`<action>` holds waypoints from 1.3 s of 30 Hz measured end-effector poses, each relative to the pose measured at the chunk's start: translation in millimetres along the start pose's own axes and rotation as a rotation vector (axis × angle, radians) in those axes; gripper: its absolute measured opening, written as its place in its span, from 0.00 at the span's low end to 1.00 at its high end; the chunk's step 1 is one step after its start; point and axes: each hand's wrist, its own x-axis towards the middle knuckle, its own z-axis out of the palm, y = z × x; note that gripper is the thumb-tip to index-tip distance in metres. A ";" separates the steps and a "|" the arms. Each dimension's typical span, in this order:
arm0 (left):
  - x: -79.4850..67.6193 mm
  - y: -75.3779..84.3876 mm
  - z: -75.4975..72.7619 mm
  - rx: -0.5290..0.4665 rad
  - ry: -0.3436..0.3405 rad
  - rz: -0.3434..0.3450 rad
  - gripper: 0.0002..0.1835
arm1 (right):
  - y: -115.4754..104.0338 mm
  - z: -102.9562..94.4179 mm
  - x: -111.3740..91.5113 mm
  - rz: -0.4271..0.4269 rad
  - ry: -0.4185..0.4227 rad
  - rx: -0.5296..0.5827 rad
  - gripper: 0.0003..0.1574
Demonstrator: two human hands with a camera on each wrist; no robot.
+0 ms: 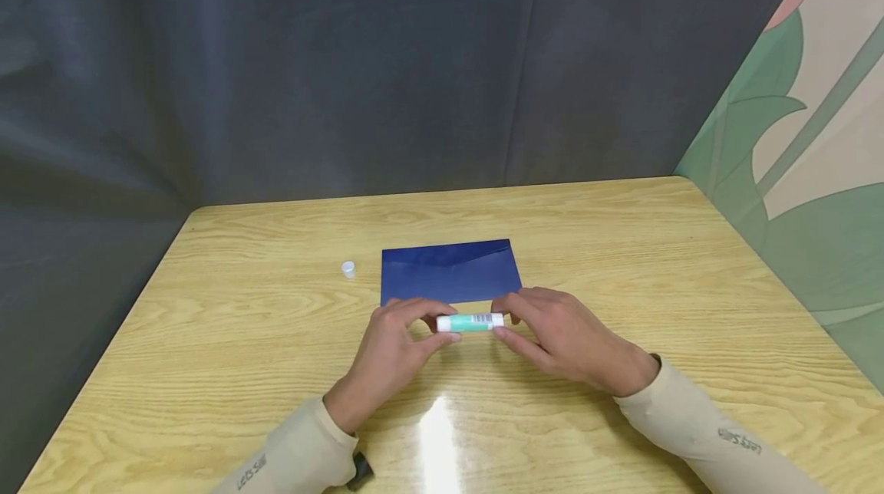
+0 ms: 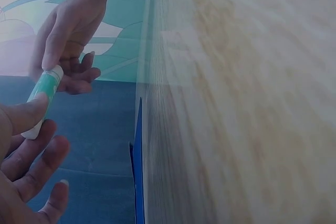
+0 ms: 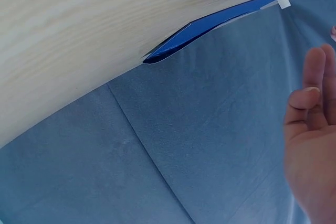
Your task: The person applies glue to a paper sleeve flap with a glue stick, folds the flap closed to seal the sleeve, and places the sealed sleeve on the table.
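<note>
A small glue stick (image 1: 470, 322), white with a green label and a barcode, is held level between both hands above the table. My left hand (image 1: 398, 340) pinches its left end between thumb and fingers. At the other end, the thumb and index finger of my right hand (image 1: 562, 333) grip the white tip. Just beyond the hands, a dark blue envelope (image 1: 449, 273) lies on the table with its flap edge showing. A small white cap (image 1: 348, 269) stands to the left of the envelope. In the right wrist view, the glue stick is out of sight.
The wooden table (image 1: 228, 310) reaches back to a dark cloth (image 1: 359, 72) hanging behind it and along the left. A wall with painted leaves (image 1: 829, 248) borders the right side. A small black object (image 1: 360, 471) shows beside the left sleeve.
</note>
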 end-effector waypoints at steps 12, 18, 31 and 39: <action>-1.7 0.8 -0.3 -0.002 -0.025 -0.046 0.13 | 1.3 0.0 0.1 -0.031 0.002 0.020 0.09; -2.8 1.0 0.3 0.006 -0.017 -0.038 0.13 | 0.7 -0.4 0.1 -0.059 0.021 0.017 0.10; -3.0 2.6 0.6 0.021 -0.028 -0.044 0.12 | 3.1 -3.2 2.4 -0.206 0.080 0.025 0.04; -3.0 1.2 0.9 0.010 -0.039 -0.009 0.13 | 3.7 -3.4 4.7 -0.311 0.200 0.005 0.15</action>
